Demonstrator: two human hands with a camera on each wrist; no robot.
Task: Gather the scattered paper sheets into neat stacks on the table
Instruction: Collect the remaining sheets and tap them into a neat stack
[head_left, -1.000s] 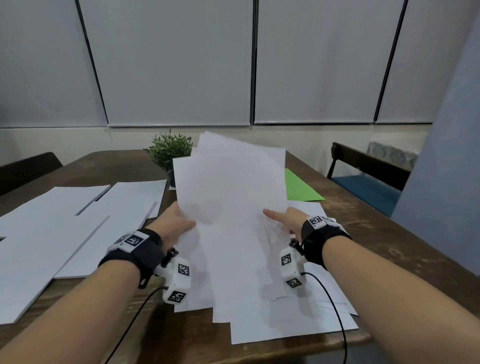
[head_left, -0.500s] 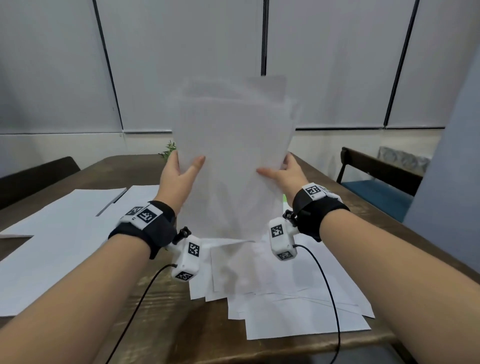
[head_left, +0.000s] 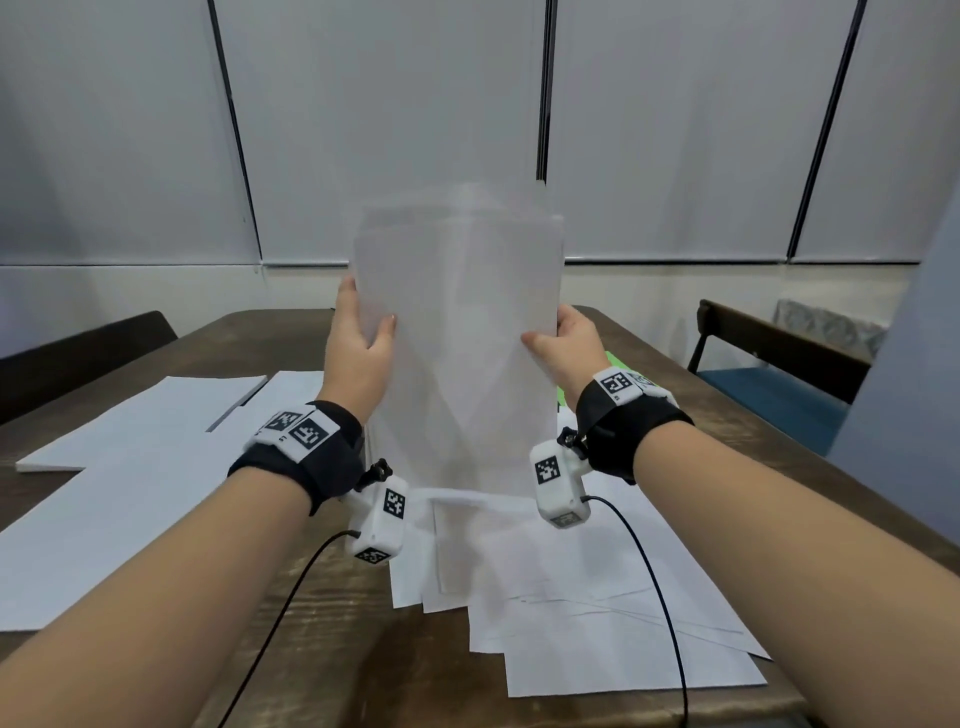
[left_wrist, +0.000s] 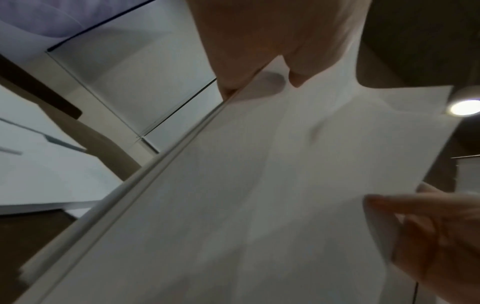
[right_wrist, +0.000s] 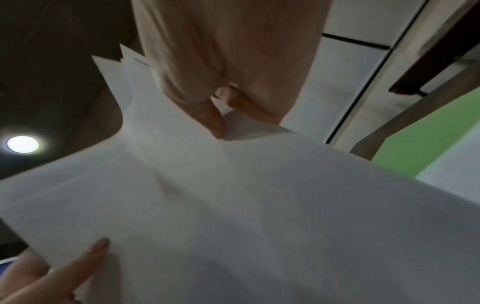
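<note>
At my 10 o'clock lie flat white paper stacks (head_left: 140, 467), spread over the left part of the wooden table (head_left: 322, 639), with a dark chair back (head_left: 88, 353) beyond them at the table's left edge.

My left hand (head_left: 358, 353) pinches the left edge of the held bundle of sheets (head_left: 460, 338), thumb on the near face and fingers behind it; the left wrist view shows the same pinch. The bundle stands upright at 12 o'clock, its top edges uneven, its lower edge just above the loose sheets (head_left: 597, 623), which lie fanned and overlapping on the table at 6 o'clock, reaching the near edge. Whether the bundle's lower edge touches them I cannot tell.

My right hand (head_left: 569, 348) pinches the bundle's right edge likewise, thumb in front, fingers curled behind.

Just past my right wrist, at 1 o'clock, a strip of green sheet (head_left: 615, 364) shows on the table. At 3 o'clock stands a chair with a blue seat (head_left: 769, 395).
</note>
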